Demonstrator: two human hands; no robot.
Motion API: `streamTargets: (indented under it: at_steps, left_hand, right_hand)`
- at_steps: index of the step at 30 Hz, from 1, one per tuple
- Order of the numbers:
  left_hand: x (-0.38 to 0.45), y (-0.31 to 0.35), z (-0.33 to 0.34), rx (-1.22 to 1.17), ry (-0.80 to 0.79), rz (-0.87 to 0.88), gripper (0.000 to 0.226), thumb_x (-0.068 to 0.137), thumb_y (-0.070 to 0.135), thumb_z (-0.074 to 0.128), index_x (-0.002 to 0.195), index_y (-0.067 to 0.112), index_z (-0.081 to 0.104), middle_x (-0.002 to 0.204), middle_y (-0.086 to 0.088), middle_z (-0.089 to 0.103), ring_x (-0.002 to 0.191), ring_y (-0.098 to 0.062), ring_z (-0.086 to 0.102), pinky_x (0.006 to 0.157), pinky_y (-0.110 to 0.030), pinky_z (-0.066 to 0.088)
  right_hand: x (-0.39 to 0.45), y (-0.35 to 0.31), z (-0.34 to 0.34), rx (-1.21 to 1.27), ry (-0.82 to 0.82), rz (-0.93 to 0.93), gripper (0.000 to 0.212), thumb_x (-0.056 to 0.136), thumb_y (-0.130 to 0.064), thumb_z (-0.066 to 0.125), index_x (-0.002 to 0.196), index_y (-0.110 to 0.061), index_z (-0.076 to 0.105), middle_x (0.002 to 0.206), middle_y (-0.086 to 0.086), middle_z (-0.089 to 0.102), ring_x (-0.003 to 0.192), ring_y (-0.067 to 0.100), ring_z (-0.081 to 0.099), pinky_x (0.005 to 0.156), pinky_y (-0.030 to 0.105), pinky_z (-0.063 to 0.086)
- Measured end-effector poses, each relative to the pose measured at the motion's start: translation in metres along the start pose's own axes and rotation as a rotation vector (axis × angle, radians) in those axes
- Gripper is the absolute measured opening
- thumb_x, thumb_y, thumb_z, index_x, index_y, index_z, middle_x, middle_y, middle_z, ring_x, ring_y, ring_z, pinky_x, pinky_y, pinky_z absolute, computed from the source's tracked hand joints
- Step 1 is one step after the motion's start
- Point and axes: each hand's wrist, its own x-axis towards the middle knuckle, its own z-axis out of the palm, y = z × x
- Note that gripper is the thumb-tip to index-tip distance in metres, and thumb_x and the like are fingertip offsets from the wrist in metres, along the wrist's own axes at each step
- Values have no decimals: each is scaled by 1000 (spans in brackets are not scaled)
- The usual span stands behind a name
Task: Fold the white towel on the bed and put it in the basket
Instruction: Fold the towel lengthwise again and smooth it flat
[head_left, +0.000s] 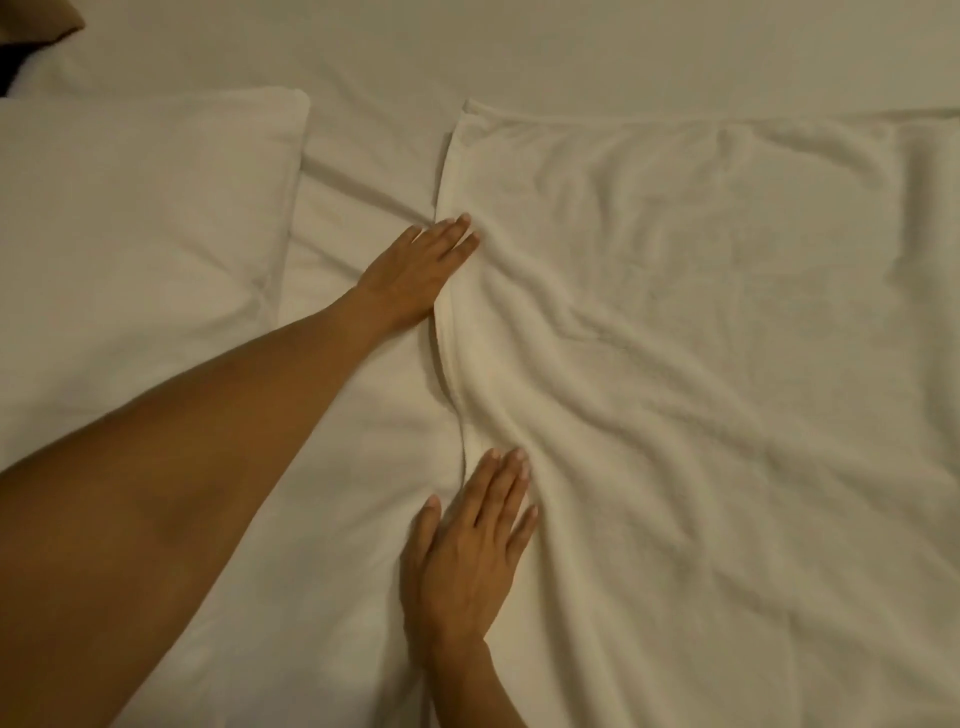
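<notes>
The white towel (701, 364) lies spread over the right half of the bed, wrinkled, with its left edge running down the middle of the view. My left hand (415, 270) lies flat against that edge at its upper part, fingers together and pointing onto the cloth. My right hand (467, 561) rests flat on the lower part of the same edge, fingers slightly apart. Neither hand grips the towel. No basket is in view.
A white pillow (130, 234) lies at the left. The white bedsheet (363, 426) shows between pillow and towel and along the far side. A dark brown object (31, 26) sits in the top left corner.
</notes>
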Motion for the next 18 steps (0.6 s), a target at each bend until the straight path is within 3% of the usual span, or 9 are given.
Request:
streamTargets:
  at_steps: [6,8,12,15,18]
  left_hand:
    - [29,0,7,-21,-26,-5,64,99,10,35,152,15,-1,161,-9,0,149,-24,5,120,-40,11]
    - [30,2,7,-47,-25,-29,63,98,5,30,152,13,-1,161,-10,-2,149,-24,3,121,-40,9]
    - [32,8,8,-10,-13,-58,62,98,4,28,152,10,-2,160,-13,-3,149,-25,3,121,-41,11]
    - [37,13,-2,71,-53,-53,64,96,0,35,151,3,4,158,-21,5,146,-33,14,117,-43,23]
    - [46,14,-20,205,-56,-23,63,91,-3,46,147,-4,17,148,-25,31,132,-36,37,98,-42,42]
  right_hand:
    - [27,4,-3,-35,87,102,71,81,-15,59,146,-11,30,146,9,41,127,22,37,100,38,26]
    - [28,9,-2,-57,89,80,74,78,-10,63,145,-10,31,147,10,40,129,24,34,101,41,25]
    - [28,13,-4,-127,80,80,73,77,-11,53,146,-17,30,152,8,31,138,23,25,109,50,19]
    - [30,20,-18,-111,58,60,70,77,-8,62,143,-17,39,143,8,46,129,24,42,99,46,40]
    - [36,36,-38,-107,61,14,65,72,-3,61,135,-9,48,125,10,60,111,26,58,85,37,50]
